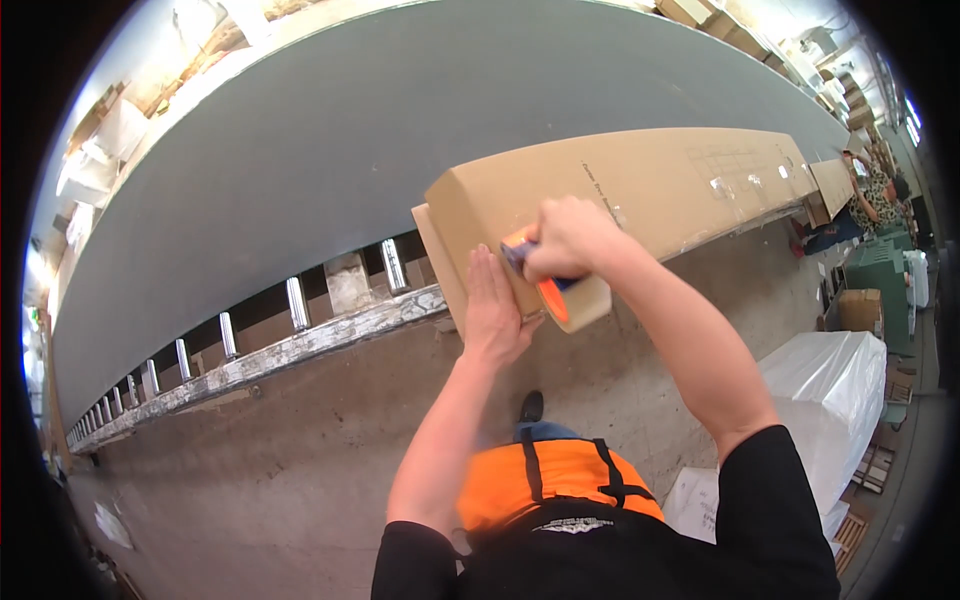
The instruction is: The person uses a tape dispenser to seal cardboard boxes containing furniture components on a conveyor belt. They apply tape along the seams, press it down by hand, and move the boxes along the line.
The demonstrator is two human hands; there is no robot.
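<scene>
Box (640, 185): we see a long cardboard carton on a roller conveyor (300, 335).
Left hand (493, 310): our fingers lie flat and open against the box end, holding nothing.
Right hand (570, 238): our fingers wrap a tape dispenser (555, 295), pressed on the box end.

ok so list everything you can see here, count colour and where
long cardboard box: 1, brown, lying on the conveyor, running centre to upper right
tape dispenser: 1, orange and blue with a tan roll, at the box's near end
roller conveyor: 1, grey metal, running left to centre
wrapped bundle: 1, white plastic, on the floor at right
small carton: 1, brown, far right
another person: 1, far upper right
left hand: flat against the box's end
right hand: gripping the dispenser
</scene>
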